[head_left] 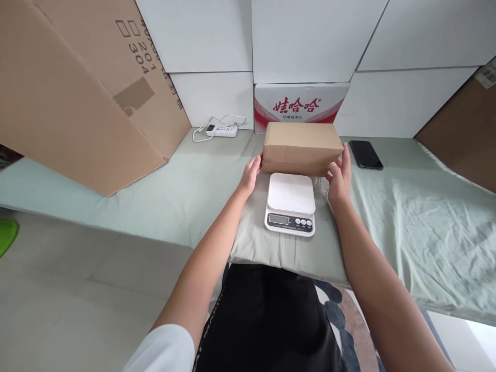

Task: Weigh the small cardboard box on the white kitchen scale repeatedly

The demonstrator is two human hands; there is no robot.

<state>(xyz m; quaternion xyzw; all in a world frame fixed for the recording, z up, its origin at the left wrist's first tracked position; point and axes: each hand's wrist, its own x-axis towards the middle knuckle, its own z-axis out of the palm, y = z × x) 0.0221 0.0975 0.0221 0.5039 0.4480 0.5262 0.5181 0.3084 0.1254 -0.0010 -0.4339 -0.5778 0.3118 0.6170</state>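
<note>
Where left hand [251, 174] and right hand [339, 176] hold the carton [302, 149], grip spread to its ends, it's just behind the scale [291, 199], not on it.

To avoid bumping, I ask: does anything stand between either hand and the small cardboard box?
Nothing visible does: left hand and right hand are at opposite ends of the small box. White scale lies nearer.
</note>
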